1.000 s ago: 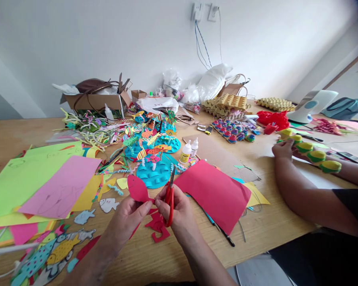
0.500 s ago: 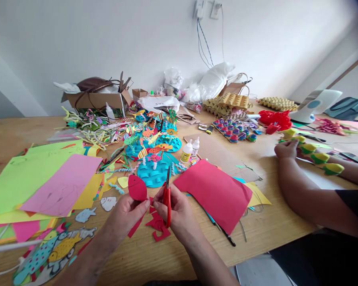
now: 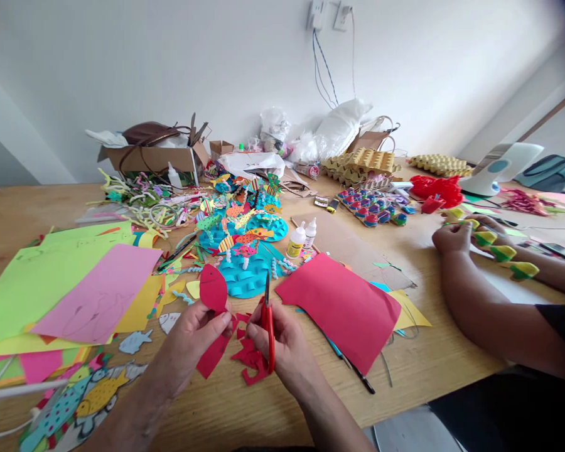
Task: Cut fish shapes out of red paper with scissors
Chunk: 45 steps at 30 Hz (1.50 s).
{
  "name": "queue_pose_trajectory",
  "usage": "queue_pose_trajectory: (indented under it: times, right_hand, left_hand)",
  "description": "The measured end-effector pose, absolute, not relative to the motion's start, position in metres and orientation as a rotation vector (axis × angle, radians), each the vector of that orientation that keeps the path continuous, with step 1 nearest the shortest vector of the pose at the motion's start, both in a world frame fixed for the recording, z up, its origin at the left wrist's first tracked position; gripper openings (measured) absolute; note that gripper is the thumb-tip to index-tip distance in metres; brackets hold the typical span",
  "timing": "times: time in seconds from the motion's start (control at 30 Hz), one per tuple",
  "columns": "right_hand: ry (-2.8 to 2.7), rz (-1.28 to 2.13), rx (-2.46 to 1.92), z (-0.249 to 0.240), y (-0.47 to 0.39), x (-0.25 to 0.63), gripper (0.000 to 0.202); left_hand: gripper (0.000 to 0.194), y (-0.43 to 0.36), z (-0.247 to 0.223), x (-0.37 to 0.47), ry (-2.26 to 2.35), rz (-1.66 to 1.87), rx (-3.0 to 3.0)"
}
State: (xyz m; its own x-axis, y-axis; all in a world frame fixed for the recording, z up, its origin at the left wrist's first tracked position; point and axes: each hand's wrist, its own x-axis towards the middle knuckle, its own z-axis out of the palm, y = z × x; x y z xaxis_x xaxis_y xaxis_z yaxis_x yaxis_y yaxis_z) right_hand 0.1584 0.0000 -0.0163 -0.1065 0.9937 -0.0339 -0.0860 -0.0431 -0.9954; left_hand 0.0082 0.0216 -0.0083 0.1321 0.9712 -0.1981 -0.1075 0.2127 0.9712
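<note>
My left hand (image 3: 202, 329) pinches a red paper fish (image 3: 213, 287), its rounded body upright above the thumb. A strip of the same red paper hangs below that hand. In my right hand (image 3: 280, 336) is a pair of red-handled scissors (image 3: 268, 333), blades pointing up and away from me, apart from the fish. Red paper scraps (image 3: 253, 363) lie on the table between and below my hands. Just right of the scissors lies a large red paper sheet (image 3: 341, 307). Beyond my hands stands a blue paper base (image 3: 245, 279) with several colourful paper fish on it.
Green paper (image 3: 51, 276) and a pink sheet (image 3: 103, 289) lie at left, above patterned fish cutouts (image 3: 98, 392). Two glue bottles (image 3: 295, 240) stand mid-table. At right, another person's hand (image 3: 453, 238) holds a yellow-green egg-carton strip (image 3: 502, 252). A box (image 3: 153, 160) stands at the back.
My left hand with the red fish has shifted slightly left and down, and more of the hanging strip shows. The scissors have moved a little right and lower, further from the fish.
</note>
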Motion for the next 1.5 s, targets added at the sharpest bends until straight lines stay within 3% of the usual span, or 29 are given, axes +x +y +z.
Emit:
queue_pose_trajectory:
  times: [0.33, 1.5]
  right_hand:
    - [-1.612, 1.395, -1.255, -0.025, -0.017, 0.168, 0.024]
    - [-1.596, 1.488, -1.245, -0.025, -0.013, 0.170, 0.029]
  left_hand:
    - [0.015, 0.023, 0.010, 0.005, 1.083, 0.982, 0.954]
    - [0.011, 0.025, 0.004, 0.009, 1.003, 0.971, 0.903]
